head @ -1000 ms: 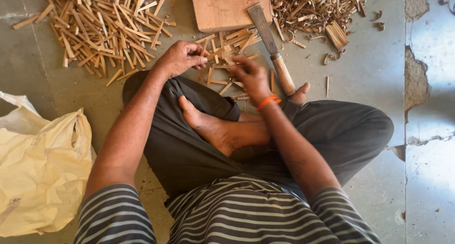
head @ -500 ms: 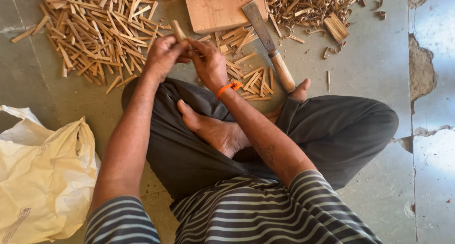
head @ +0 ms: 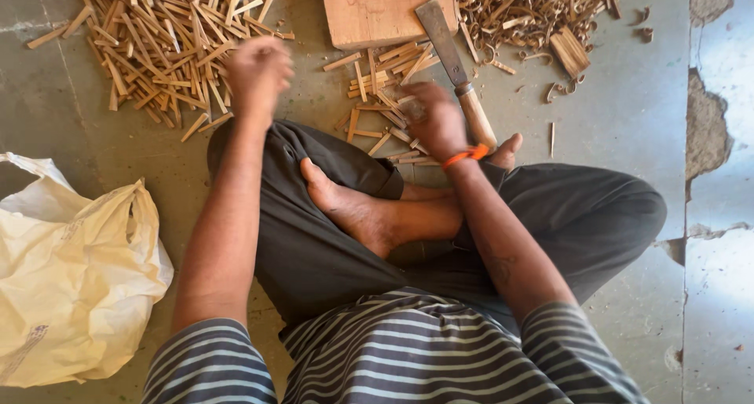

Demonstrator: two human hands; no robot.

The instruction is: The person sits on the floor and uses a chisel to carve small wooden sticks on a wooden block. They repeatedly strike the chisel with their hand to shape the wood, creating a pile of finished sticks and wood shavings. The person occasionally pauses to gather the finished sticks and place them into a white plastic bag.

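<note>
Wooden sticks (head: 385, 98) under the curled right hand (head: 434, 120); blurred left hand (head: 258, 73) loosely closed, grip unclear, beside the stick heap (head: 157, 43).

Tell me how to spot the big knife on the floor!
Find the square wooden block at the top middle of the floor. The knife leans off its lower right corner, grey blade on the block, pale wooden handle pointing down beside the right hand. It is the only metal thing among all the wooden sticks and curly shavings.

Bare floor (head: 620, 113) free; sticks (head: 157, 43), cleaver (head: 452, 54) prob. block.
</note>
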